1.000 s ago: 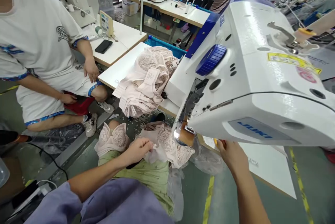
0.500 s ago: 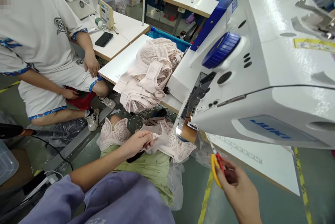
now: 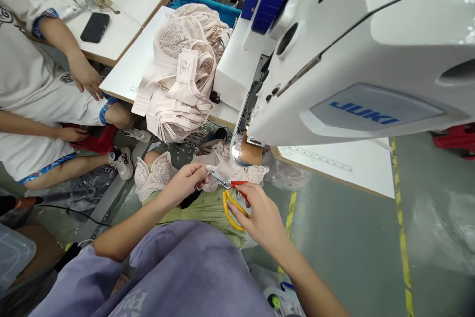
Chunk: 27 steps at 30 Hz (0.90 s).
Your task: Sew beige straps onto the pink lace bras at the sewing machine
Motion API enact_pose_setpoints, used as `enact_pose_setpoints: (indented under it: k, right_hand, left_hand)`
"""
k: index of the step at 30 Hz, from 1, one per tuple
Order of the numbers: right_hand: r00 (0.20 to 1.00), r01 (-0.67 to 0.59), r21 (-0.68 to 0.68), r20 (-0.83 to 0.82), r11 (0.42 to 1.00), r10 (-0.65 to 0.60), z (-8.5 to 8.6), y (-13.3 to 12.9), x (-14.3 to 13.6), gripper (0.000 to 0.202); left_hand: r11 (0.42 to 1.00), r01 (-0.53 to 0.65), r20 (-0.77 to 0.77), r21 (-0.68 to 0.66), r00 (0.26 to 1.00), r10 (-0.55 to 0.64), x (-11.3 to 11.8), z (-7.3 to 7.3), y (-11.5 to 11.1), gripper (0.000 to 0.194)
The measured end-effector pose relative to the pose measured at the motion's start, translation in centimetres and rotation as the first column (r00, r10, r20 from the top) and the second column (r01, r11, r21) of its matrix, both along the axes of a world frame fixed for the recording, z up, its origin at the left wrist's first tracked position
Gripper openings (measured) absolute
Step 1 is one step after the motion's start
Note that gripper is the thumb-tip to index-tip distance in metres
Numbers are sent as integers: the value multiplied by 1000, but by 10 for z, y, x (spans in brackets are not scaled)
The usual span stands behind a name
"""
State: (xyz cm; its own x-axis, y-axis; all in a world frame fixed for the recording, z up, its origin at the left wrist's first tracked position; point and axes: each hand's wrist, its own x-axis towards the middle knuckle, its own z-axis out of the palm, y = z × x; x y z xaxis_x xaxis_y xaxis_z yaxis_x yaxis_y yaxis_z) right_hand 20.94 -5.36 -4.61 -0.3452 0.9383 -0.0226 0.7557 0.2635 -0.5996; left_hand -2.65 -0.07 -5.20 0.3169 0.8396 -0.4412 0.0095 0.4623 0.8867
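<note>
Over my lap lies a pale pink lace bra (image 3: 154, 174), and a part of it or of another lace piece (image 3: 249, 170) is pinched in my left hand (image 3: 189, 181). My right hand (image 3: 260, 210) grips scissors (image 3: 233, 203) with one red and one yellow handle. The blades point left and reach the fabric at my left fingertips; whether they are parted is hard to tell. A pile of similar bras (image 3: 181, 74) with a white tag rests on the white table just ahead.
A large white sewing machine (image 3: 352, 60) overhangs the right side, its metal end near my hands. At left sits a person (image 3: 44, 84) in white, one hand on a knee. A black phone (image 3: 95, 27) lies on the neighbouring table.
My right hand has brought the scissors left and up to my left hand, their blades now at the pinched fabric. The view has shifted closer and to the right.
</note>
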Motion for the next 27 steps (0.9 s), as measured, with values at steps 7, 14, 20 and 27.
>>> enact_pose_setpoints:
  k: [7,14,20,27]
  right_hand:
    - [997,-44,-89,-69,995,38,0,6,3,29]
    - [975,65,-110,-204,992,-87,-4,-7,14,33]
    - [969,33,-91,-241,995,-54,0,-9,7,45]
    - [977,52,-180,-196,982,-88,-3,7,-16,42]
  left_hand:
    - [1000,5,-15,17,1000,-5,-1,4,1,27]
    - [974,-58,269,-218,956,117,-10,-8,7,24]
    - [962,-140,244,-235,950,197,-13,-7,7,37]
    - [990,-137,72,-17,988,138,-10,-5,3,40]
